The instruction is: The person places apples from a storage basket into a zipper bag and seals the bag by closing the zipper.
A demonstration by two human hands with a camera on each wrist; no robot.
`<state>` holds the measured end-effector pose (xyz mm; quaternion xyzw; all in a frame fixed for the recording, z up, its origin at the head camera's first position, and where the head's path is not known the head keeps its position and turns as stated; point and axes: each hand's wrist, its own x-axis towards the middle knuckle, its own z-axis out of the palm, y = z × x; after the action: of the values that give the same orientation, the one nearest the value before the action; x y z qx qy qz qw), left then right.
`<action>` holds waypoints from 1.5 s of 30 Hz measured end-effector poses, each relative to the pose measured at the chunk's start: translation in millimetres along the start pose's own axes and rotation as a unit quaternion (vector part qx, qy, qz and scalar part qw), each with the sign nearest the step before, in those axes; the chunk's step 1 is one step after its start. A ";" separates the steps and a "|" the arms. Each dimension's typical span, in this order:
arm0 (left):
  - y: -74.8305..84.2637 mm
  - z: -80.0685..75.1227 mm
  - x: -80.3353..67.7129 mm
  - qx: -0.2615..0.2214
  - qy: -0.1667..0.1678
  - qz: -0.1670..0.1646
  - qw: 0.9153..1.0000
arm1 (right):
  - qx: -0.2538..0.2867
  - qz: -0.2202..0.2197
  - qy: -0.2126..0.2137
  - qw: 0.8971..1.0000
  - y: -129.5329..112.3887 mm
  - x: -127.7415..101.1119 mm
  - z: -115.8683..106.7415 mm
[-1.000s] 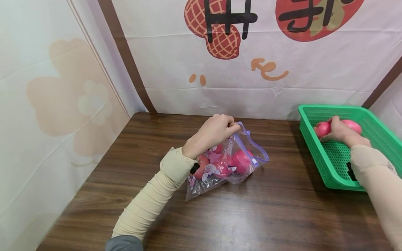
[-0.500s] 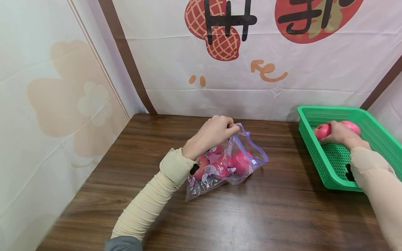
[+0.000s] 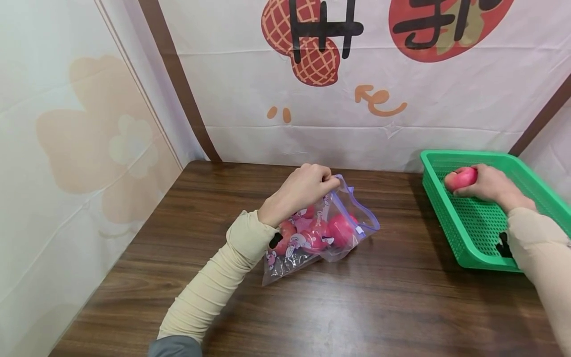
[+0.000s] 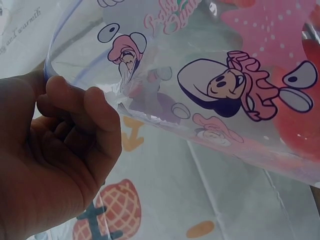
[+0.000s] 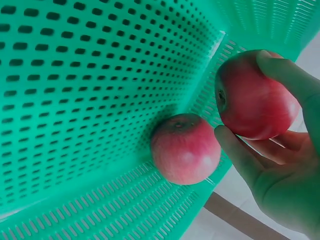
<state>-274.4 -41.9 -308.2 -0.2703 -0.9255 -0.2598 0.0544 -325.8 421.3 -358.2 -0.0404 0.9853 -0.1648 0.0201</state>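
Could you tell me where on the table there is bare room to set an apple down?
The dark wooden table is bare in front, between the clear printed zip bag and the near edge, and left of the cream-sleeved left arm. A bare strip separates the bag from the green perforated plastic basket. Around the bag itself it is crowded.

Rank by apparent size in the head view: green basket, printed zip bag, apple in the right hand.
1. green basket, partly cut off by the frame edge
2. printed zip bag
3. apple, partly covered by the right hand

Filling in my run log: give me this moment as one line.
left hand pinches bag rim | right hand grips apple over green basket | second apple in basket
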 end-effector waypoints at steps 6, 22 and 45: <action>1.2 0.9 0.6 0.008 0.003 0.001 1.000 | 0.001 0.002 0.032 0.999 -2.2 -4.3 -4.2; 3.1 0.6 -0.1 0.008 0.012 0.007 1.000 | -0.001 -0.029 0.092 0.995 -30.9 -14.8 -23.2; 5.3 2.1 2.1 0.009 0.013 0.014 1.000 | 0.032 -0.039 0.114 0.992 -84.8 -28.1 -39.4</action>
<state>-273.3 -36.0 -307.1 -0.2792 -0.9231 -0.2546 0.0720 -293.7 356.5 -292.5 -0.0592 0.9732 -0.2000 -0.0972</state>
